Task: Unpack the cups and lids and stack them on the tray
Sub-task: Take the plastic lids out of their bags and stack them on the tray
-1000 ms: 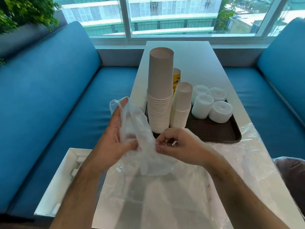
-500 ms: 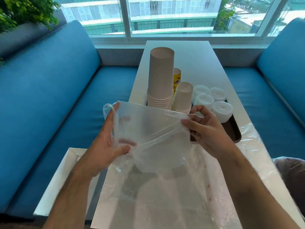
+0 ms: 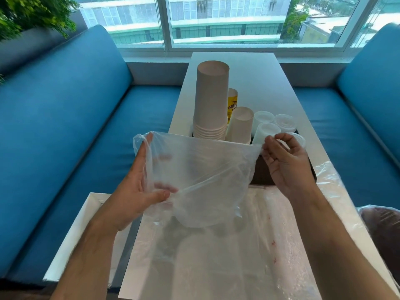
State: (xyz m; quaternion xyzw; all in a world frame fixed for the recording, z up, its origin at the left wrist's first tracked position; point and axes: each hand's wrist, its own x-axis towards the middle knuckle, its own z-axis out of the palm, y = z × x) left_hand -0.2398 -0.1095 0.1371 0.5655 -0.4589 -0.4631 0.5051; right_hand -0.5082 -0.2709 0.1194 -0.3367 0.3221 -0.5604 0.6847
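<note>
Cups (image 3: 211,105) and lids (image 3: 267,129): stacked upside down on a dark tray (image 3: 263,169) at mid-table, behind the stretched bag.

Item 1, tall stack of brown paper cups. Stands at the tray's left side; its lower part is hidden by the bag. Risk: top-heavy by the look of it, and the bag's upper edge lies just in front of it. A forward swing of the plastic could catch the stack and tip it.

Item 2, short white cup stack (image 3: 241,124). Just right of the tall one, with a yellow printed cup (image 3: 232,100) behind. Same exposure to a brush from the bag.

Item 3, white lid stacks. Right part of the tray, close to the right hand's fingertips. Light pieces; a knock from the knuckles would likely scatter them.

Item 4, clear plastic bag (image 3: 194,169). Held taut in the air between both hands. Whether anything remains inside cannot be told; the film is cloudy. Thin film may tear if pulled further.

Item 5, left hand (image 3: 138,187). Thumb and fingers pinch the bag's left side.

Item 6, right hand (image 3: 285,163). Fingertips pinch the bag's upper right corner, other fingers loosely curled.

Item 7, loose plastic sheeting (image 3: 270,245) on the white table (image 3: 238,70). Slippery underlay; anything set on it may slide.
</note>
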